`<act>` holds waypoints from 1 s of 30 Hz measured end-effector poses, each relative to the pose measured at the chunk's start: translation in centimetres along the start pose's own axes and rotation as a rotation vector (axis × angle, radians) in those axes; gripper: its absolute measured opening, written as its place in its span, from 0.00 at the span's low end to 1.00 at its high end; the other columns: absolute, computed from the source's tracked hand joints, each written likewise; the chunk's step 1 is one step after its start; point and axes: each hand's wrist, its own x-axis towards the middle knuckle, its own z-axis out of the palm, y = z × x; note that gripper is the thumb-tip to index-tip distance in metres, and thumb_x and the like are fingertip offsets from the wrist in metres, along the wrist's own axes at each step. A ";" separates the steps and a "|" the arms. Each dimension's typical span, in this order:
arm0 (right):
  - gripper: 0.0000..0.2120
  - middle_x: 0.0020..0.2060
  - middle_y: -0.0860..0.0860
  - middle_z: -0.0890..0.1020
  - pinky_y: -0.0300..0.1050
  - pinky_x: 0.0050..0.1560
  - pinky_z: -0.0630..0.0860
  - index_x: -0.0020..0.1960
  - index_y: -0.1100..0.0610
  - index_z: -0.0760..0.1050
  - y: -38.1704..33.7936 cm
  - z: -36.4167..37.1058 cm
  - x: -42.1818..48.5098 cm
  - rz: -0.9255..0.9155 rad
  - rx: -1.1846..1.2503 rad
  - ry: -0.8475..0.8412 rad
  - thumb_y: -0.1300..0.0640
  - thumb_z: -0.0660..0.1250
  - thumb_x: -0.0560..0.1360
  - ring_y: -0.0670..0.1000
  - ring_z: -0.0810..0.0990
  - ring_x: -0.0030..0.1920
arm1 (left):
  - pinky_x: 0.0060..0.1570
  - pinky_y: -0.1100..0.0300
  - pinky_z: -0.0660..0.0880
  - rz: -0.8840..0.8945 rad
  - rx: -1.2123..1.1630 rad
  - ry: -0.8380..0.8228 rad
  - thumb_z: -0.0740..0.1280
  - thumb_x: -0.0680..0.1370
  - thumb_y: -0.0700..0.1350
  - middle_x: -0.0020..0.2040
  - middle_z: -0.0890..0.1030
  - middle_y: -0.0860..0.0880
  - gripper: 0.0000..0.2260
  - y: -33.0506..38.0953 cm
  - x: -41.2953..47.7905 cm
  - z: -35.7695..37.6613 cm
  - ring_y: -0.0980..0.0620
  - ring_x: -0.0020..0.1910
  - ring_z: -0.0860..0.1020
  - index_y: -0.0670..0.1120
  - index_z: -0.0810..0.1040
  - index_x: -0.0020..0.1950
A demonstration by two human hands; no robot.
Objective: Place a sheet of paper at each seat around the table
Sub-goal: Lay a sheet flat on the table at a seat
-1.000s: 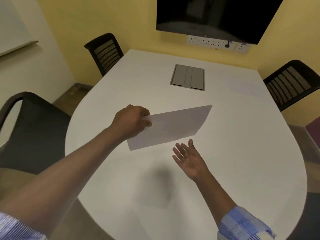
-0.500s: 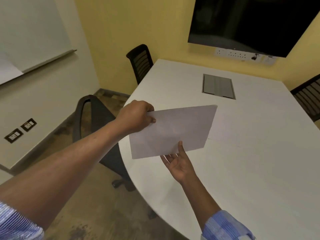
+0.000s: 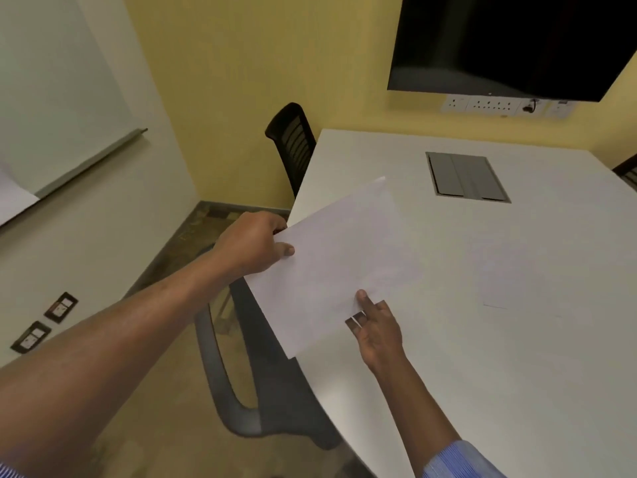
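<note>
white blank sheet (image 3: pixel 339 263) over table (image 3: pixel 517 339) edge, left hand (image 3: pixel 253 248) fingers pinching it, right hand (image 3: pixel 377 331) fingers grasping its lower edge

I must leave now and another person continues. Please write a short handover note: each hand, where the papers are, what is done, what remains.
Left hand: grips the far-left edge of the paper, held above the table's left edge.
Right hand: thumb on top and fingers under the paper's near edge.
Done: one sheet seems to lie flat on the table further right; it is faint.
Left: lay the held paper at the near chair; the far chair has no sheet visible. Other seats are mostly out of view.
</note>
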 end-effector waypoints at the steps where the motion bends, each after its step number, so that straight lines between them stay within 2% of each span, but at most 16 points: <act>1: 0.15 0.45 0.55 0.87 0.48 0.42 0.83 0.48 0.56 0.77 0.2 1.1 0.9 -0.028 -0.029 0.024 0.53 0.78 0.66 0.55 0.87 0.46 | 0.37 0.56 0.72 -0.001 -0.008 -0.031 0.73 0.76 0.52 0.45 0.83 0.53 0.07 -1.2 1.4 -0.6 0.53 0.41 0.79 0.50 0.81 0.49; 4: 0.11 0.46 0.54 0.87 0.48 0.44 0.82 0.49 0.56 0.79 0.7 4.5 3.5 -0.110 -0.095 0.056 0.54 0.77 0.71 0.54 0.87 0.48 | 0.35 0.57 0.71 -0.008 -0.038 -0.086 0.75 0.75 0.54 0.42 0.82 0.52 0.09 -4.4 5.5 -2.1 0.51 0.40 0.79 0.49 0.81 0.46; 7: 0.14 0.52 0.54 0.87 0.48 0.48 0.82 0.58 0.56 0.80 0.5 7.8 5.6 -0.190 -0.164 0.041 0.54 0.74 0.75 0.55 0.86 0.52 | 0.34 0.57 0.71 -0.039 -0.131 -0.100 0.76 0.73 0.56 0.42 0.82 0.52 0.13 -6.9 9.2 -3.2 0.53 0.40 0.79 0.48 0.80 0.48; 9: 0.15 0.54 0.54 0.86 0.49 0.50 0.82 0.61 0.56 0.80 0.1 9.9 7.0 -0.246 -0.218 0.038 0.54 0.73 0.76 0.55 0.85 0.54 | 0.38 0.56 0.75 -0.066 -0.188 -0.121 0.76 0.72 0.57 0.44 0.81 0.53 0.16 -8.4 11.7 -3.7 0.53 0.41 0.80 0.48 0.79 0.50; 12: 0.12 0.54 0.52 0.86 0.52 0.54 0.80 0.59 0.54 0.81 -0.5 12.5 9.1 -0.316 -0.275 0.070 0.55 0.72 0.76 0.56 0.84 0.56 | 0.43 0.53 0.77 -0.098 -0.287 -0.130 0.78 0.69 0.59 0.46 0.83 0.50 0.21 -10.4 15.5 -4.2 0.49 0.45 0.82 0.46 0.79 0.53; 16: 0.12 0.55 0.52 0.86 0.55 0.56 0.79 0.60 0.54 0.81 -1.1 15.9 11.5 -0.412 -0.313 0.084 0.56 0.72 0.77 0.55 0.84 0.57 | 0.52 0.49 0.82 -0.076 -0.432 -0.243 0.80 0.69 0.55 0.50 0.86 0.52 0.19 -13.3 20.3 -5.0 0.49 0.46 0.85 0.50 0.83 0.55; 18: 0.13 0.56 0.51 0.86 0.50 0.54 0.81 0.62 0.55 0.81 -1.2 17.9 12.6 -0.452 -0.312 0.084 0.57 0.71 0.78 0.53 0.84 0.57 | 0.52 0.49 0.82 -0.074 -0.517 -0.279 0.80 0.69 0.52 0.49 0.87 0.51 0.16 -14.8 22.6 -5.4 0.49 0.45 0.86 0.50 0.84 0.54; 20: 0.14 0.58 0.51 0.85 0.49 0.53 0.81 0.64 0.54 0.80 -0.8 20.2 13.7 -0.475 -0.314 0.078 0.55 0.71 0.78 0.52 0.84 0.58 | 0.46 0.53 0.83 -0.075 -0.580 -0.273 0.80 0.70 0.50 0.48 0.87 0.50 0.15 -16.6 24.7 -5.8 0.50 0.41 0.87 0.48 0.84 0.53; 25: 0.19 0.61 0.51 0.84 0.55 0.61 0.77 0.64 0.52 0.79 2.0 27.5 16.5 -0.421 -0.205 0.059 0.48 0.72 0.75 0.54 0.82 0.62 | 0.38 0.58 0.80 -0.034 -0.647 -0.238 0.78 0.73 0.49 0.46 0.86 0.50 0.11 -22.2 29.1 -8.4 0.49 0.41 0.85 0.47 0.83 0.52; 30: 0.18 0.63 0.53 0.82 0.52 0.57 0.77 0.67 0.54 0.78 5.8 34.5 19.9 -0.309 -0.128 0.044 0.50 0.68 0.78 0.57 0.81 0.63 | 0.52 0.46 0.83 0.002 -0.678 -0.248 0.77 0.74 0.47 0.51 0.86 0.47 0.16 -27.9 34.4 -12.3 0.44 0.46 0.85 0.44 0.82 0.58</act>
